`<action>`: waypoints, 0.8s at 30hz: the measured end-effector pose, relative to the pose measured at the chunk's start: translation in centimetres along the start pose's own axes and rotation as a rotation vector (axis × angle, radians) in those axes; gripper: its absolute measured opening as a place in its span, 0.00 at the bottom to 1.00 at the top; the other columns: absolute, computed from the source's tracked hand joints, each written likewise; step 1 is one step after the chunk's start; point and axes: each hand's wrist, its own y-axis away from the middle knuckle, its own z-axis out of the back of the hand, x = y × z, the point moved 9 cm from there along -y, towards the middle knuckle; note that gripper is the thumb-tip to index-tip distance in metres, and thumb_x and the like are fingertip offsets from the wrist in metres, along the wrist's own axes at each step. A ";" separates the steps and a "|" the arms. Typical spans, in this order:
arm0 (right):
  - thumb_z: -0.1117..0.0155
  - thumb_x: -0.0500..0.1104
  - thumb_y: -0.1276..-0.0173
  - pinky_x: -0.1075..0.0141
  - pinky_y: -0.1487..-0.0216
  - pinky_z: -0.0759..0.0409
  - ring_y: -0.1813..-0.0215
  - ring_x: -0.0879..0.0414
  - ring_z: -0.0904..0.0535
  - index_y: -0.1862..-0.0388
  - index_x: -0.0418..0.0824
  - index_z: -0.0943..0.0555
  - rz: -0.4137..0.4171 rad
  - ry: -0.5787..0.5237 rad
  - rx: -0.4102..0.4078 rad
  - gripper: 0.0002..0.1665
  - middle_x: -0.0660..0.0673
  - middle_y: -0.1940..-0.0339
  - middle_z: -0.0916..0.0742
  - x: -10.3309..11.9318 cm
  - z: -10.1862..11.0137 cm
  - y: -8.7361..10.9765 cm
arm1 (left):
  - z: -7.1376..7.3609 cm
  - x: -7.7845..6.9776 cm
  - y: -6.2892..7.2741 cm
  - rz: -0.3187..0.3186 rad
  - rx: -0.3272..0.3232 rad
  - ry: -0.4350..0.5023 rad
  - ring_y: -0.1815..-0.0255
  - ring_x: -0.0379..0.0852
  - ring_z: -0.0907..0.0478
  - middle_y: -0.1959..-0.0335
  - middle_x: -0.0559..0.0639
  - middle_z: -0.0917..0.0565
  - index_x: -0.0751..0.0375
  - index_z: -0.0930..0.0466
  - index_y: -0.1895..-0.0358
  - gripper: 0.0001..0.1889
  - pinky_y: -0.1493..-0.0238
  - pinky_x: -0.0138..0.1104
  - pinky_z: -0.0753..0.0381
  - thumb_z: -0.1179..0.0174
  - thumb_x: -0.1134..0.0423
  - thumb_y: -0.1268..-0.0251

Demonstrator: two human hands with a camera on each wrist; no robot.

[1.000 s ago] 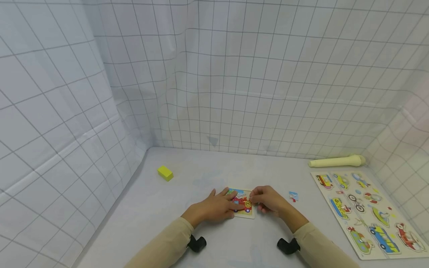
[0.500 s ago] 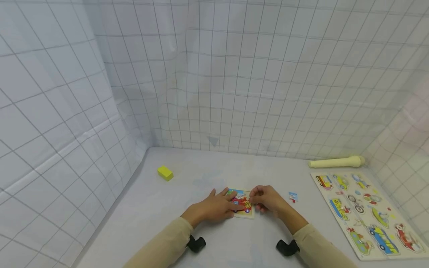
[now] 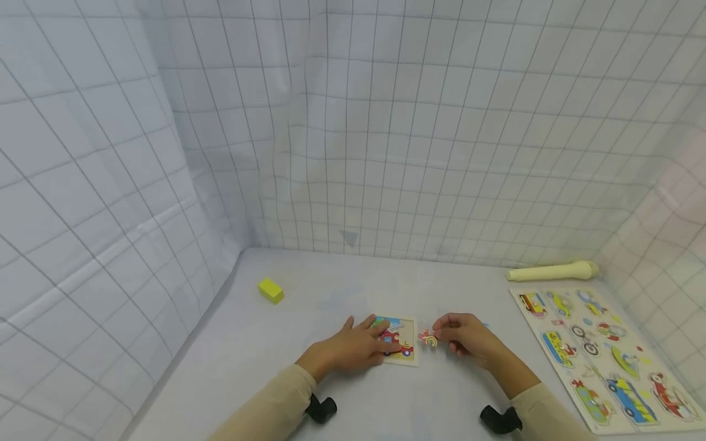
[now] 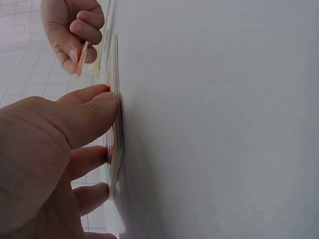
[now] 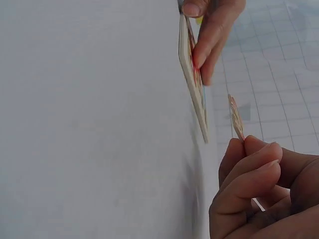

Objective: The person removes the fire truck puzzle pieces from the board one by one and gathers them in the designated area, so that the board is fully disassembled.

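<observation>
A small square jigsaw puzzle board (image 3: 409, 331) with a red fire-truck picture lies flat on the table. Spread across its left part is my left hand (image 3: 353, 347), fingers fairly straight; in the left wrist view the thumb touches the edge of the board (image 4: 115, 129). My right hand (image 3: 467, 338) pinches a puzzle piece (image 3: 428, 339), red with a yellow curve, between thumb and forefinger. The piece is just right of the board, apart from it. From the right wrist, the piece (image 5: 236, 117) shows edge-on, raised off the table. A bare patch shows at the board's right side.
Behind the right hand, a bit of another blue piece (image 3: 486, 325) peeks out. A yellow block (image 3: 271, 290) lies at left. A large vehicle puzzle board (image 3: 601, 361) and a pale yellow toy microphone (image 3: 551, 271) lie at right. Grid-patterned cloth walls (image 3: 386, 153) surround the table.
My right hand has lifted a piece out of the fire-truck puzzle and moved right with it, now covering most of the blue piece. The left hand has stayed on the board.
</observation>
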 end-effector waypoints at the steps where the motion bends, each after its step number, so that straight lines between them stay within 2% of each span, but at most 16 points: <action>1: 0.33 0.40 0.29 0.73 0.79 0.29 0.78 0.63 0.29 0.50 0.30 0.20 -0.002 0.003 0.004 0.15 0.49 0.69 0.17 -0.3 0.7 0.5 | 0.0 0.0 0.1 0.002 0.003 -0.002 0.17 0.59 0.50 0.17 0.46 0.43 0.18 0.35 0.27 0.24 0.28 0.67 0.44 0.47 0.48 0.21; 8: 0.34 0.43 0.27 0.74 0.79 0.29 0.77 0.65 0.29 0.50 0.33 0.19 -0.035 0.037 -0.021 0.15 0.52 0.71 0.20 -2.9 6.9 3.4 | -0.2 0.1 0.2 -0.010 -0.011 -0.001 0.17 0.58 0.51 0.17 0.45 0.44 0.18 0.36 0.26 0.25 0.27 0.66 0.44 0.47 0.47 0.21; 11: 0.35 0.43 0.27 0.74 0.79 0.30 0.78 0.65 0.30 0.51 0.33 0.18 -0.044 0.063 -0.040 0.14 0.52 0.72 0.20 -3.6 8.7 4.1 | -0.3 0.1 0.1 -0.018 -0.018 0.000 0.16 0.57 0.51 0.17 0.45 0.44 0.18 0.37 0.26 0.25 0.27 0.66 0.44 0.47 0.47 0.21; 15: 0.33 0.43 0.28 0.72 0.79 0.30 0.78 0.65 0.30 0.53 0.33 0.18 -0.051 0.106 -0.061 0.14 0.52 0.73 0.20 -3.8 9.6 4.4 | -0.4 0.1 0.1 -0.009 -0.019 -0.010 0.16 0.56 0.51 0.17 0.44 0.44 0.17 0.37 0.26 0.25 0.27 0.66 0.44 0.47 0.46 0.21; 24: 0.35 0.38 0.28 0.69 0.78 0.33 0.77 0.60 0.31 0.56 0.32 0.17 -0.036 0.253 -0.112 0.09 0.50 0.74 0.21 -3.4 9.6 4.4 | -0.4 0.0 0.1 -0.009 -0.017 -0.025 0.16 0.57 0.51 0.17 0.45 0.45 0.18 0.38 0.25 0.26 0.27 0.66 0.44 0.48 0.46 0.21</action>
